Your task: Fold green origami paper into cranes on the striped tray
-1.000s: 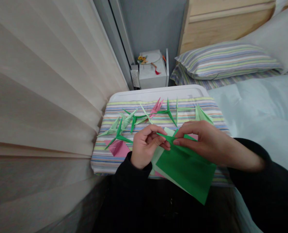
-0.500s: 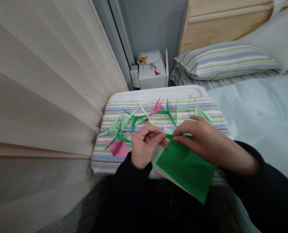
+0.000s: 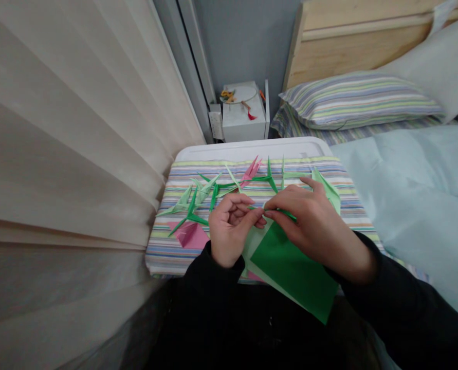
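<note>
My left hand [image 3: 227, 229] pinches one end of a slim piece of folded green paper [image 3: 289, 215] between thumb and forefinger. Right beside those fingertips, my right hand [image 3: 314, 224] pinches the same piece, and most of it is hidden by my fingers. Below them lies a flat dark green paper sheet [image 3: 298, 264], over a pale green sheet [image 3: 254, 241]. Beyond and to the left are several folded paper shapes with thin points: a dark green one [image 3: 191, 215], a pale green one [image 3: 205, 189] and a pink one [image 3: 251, 173].
A striped cloth [image 3: 165, 257] covers most of a white table [image 3: 213, 151]. Pink paper [image 3: 192, 236] lies at left, pale green paper [image 3: 327, 187] at right. A curtain [image 3: 78, 154] borders the left, a bed [image 3: 414, 169] the right. Behind stands a small white cabinet [image 3: 244, 131].
My right hand has slid left along the folded green paper, so its fingertips now meet those of my left hand. The left hand keeps its pinch.
</note>
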The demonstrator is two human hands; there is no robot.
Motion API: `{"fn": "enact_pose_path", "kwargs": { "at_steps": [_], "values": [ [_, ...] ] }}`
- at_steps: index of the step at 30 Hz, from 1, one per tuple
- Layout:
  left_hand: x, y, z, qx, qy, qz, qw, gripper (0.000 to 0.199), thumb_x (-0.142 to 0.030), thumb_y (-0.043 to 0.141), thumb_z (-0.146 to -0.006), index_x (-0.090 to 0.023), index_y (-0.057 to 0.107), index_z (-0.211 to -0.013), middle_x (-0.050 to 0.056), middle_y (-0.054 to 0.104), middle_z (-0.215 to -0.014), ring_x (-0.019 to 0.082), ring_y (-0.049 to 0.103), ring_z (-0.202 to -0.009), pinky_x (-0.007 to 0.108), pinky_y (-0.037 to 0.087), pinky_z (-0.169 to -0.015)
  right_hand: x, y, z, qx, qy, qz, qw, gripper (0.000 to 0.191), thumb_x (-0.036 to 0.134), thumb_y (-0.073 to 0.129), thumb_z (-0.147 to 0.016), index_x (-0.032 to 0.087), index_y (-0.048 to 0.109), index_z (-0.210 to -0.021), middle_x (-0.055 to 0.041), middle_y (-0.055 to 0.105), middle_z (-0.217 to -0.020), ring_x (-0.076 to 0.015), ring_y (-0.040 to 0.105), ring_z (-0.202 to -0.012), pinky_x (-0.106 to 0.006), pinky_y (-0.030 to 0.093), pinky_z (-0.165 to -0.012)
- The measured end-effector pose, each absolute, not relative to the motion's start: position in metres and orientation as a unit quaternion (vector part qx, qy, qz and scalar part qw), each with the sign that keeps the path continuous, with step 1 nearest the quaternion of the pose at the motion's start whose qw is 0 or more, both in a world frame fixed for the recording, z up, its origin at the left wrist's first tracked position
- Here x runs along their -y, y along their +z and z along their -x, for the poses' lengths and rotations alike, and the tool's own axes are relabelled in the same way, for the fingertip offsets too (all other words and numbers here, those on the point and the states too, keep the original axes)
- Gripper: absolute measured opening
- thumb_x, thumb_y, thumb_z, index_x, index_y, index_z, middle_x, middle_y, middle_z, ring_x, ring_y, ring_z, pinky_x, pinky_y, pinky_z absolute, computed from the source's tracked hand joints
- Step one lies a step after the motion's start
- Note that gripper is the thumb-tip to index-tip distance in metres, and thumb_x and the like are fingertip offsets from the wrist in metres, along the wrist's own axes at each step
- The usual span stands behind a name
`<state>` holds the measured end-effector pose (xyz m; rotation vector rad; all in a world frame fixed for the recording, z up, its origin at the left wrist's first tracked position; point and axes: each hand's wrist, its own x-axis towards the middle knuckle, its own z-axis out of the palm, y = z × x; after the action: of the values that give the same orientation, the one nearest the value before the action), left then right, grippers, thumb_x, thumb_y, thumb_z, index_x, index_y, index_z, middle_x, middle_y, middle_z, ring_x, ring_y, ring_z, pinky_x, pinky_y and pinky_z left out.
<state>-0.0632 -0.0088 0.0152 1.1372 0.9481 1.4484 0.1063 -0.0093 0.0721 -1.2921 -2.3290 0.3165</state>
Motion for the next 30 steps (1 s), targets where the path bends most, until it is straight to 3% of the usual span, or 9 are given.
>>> {"fn": "enact_pose_path", "kwargs": {
  "at_steps": [5,15,26,30],
  "values": [
    [0.0044,0.0073,0.0671,-0.382,0.568,-0.448,0.575,0.023,-0.033,0.083,-0.078,-0.018,0.070,-0.090,0.001,0.073,-0.068,0.016,0.073,-0.059,0.025,0.060,-0.058,0.0076,0.0714,-0.1070,0.839,0.130,0.473,0.237,0.019,0.015,0.059,-0.095,0.021,0.072,-0.082,-0.0037,0.077,-0.086,-0.0252,0.069,-0.090,-0.052,0.029,-0.111],
    [0.0064,0.0077,0.0665,-0.391,0.585,-0.445,0.554,0.020,-0.032,0.084,-0.078,-0.018,0.071,-0.079,0.001,0.073,-0.068,0.015,0.071,-0.057,0.027,0.060,-0.058,0.0077,0.0688,-0.1034,0.828,0.161,0.483,0.236,0.013,0.017,0.061,-0.095,0.019,0.070,-0.085,-0.0042,0.076,-0.088,-0.0267,0.069,-0.091,-0.057,0.029,-0.111],
    [0.0037,0.0086,0.0669,-0.376,0.672,-0.401,0.496,0.014,-0.028,0.078,-0.085,-0.017,0.072,-0.081,-0.001,0.070,-0.069,0.010,0.065,-0.058,0.021,0.054,-0.058,0.0085,0.0636,-0.1060,0.822,0.196,0.479,0.239,0.012,0.016,0.064,-0.094,0.020,0.067,-0.083,-0.0007,0.074,-0.084,-0.0233,0.067,-0.087,-0.052,0.029,-0.110],
    [0.0033,0.0093,0.0661,-0.359,0.650,-0.427,0.516,0.015,-0.031,0.075,-0.088,-0.017,0.071,-0.086,0.000,0.070,-0.073,0.010,0.066,-0.062,0.021,0.054,-0.060,0.0076,0.0623,-0.1090,0.809,0.199,0.480,0.274,0.010,0.016,0.066,-0.093,0.020,0.067,-0.084,-0.0015,0.075,-0.084,-0.0235,0.067,-0.086,-0.046,0.036,-0.102]
  ]
}}
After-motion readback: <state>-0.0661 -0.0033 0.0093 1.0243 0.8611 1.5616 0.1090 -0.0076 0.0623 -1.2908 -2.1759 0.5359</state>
